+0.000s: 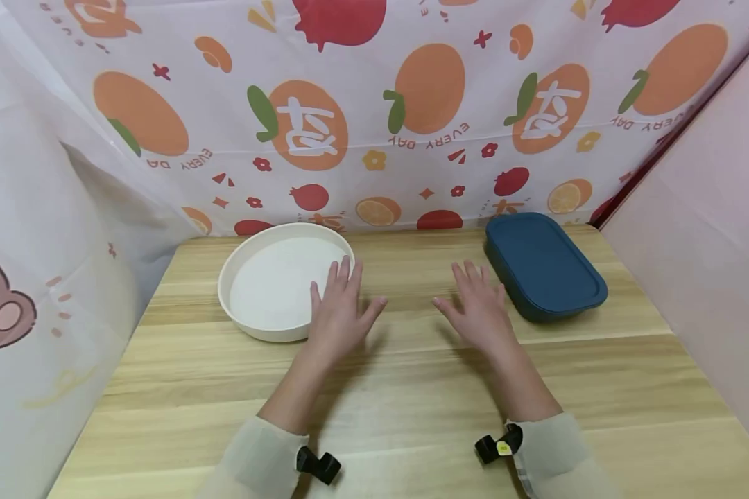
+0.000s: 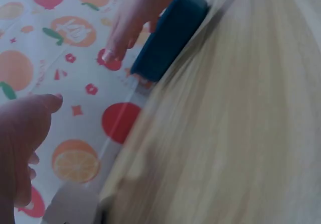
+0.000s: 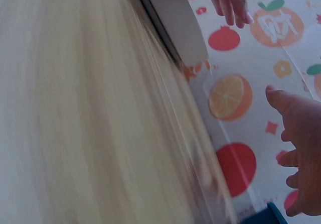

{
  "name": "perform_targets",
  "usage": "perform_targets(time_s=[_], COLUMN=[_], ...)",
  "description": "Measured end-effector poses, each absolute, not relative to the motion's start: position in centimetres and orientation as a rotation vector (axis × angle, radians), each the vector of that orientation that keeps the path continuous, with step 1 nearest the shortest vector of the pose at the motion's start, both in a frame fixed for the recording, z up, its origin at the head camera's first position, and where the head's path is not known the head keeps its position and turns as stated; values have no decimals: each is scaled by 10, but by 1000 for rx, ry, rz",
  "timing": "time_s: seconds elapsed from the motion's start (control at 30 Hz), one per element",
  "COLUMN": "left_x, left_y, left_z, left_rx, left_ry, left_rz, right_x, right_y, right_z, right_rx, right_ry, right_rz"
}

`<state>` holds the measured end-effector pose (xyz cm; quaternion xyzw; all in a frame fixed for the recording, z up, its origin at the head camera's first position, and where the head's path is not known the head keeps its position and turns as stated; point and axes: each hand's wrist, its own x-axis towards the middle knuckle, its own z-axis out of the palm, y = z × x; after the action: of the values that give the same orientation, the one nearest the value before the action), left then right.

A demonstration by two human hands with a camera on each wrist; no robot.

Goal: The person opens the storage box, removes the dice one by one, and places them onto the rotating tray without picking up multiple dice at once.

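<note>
A round, shallow, cream-white dish (image 1: 268,284) stands on the left of the table. My left hand (image 1: 340,312) hovers by its right side, fingers spread and overlapping the rim from above in the head view; it grips nothing. On the right lies a dark blue rectangular box with a lid (image 1: 546,263). My right hand (image 1: 479,308) is held just left of that box, fingers spread, with nothing in it. In the right wrist view, the dish (image 3: 173,23) shows from the side beyond the table edge. The left wrist view shows the blue box (image 2: 170,35) near the other hand.
The wooden table (image 1: 406,409) carries both containers near its back edge. Behind it hangs a fruit-patterned cloth (image 1: 374,104). White cloth (image 1: 56,208) closes the left side, and a pale panel (image 1: 711,208) stands along the right.
</note>
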<state>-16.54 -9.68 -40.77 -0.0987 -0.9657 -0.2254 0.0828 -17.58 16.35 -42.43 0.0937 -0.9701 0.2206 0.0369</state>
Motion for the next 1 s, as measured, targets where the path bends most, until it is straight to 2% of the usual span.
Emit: perform_targets(time_s=[0.67,1.0], left_x=[-191,-197], left_y=[-1,39], left_z=[-412,-419], left_rx=[-784,-927], left_ry=[-2774,-2825], left_rz=[-896,-814], right_x=[-192,-196], right_y=[300,358], right_z=[-405,-419], right_rx=[8,-265], right_ry=[-2869,-2764], right_rz=[722,1043])
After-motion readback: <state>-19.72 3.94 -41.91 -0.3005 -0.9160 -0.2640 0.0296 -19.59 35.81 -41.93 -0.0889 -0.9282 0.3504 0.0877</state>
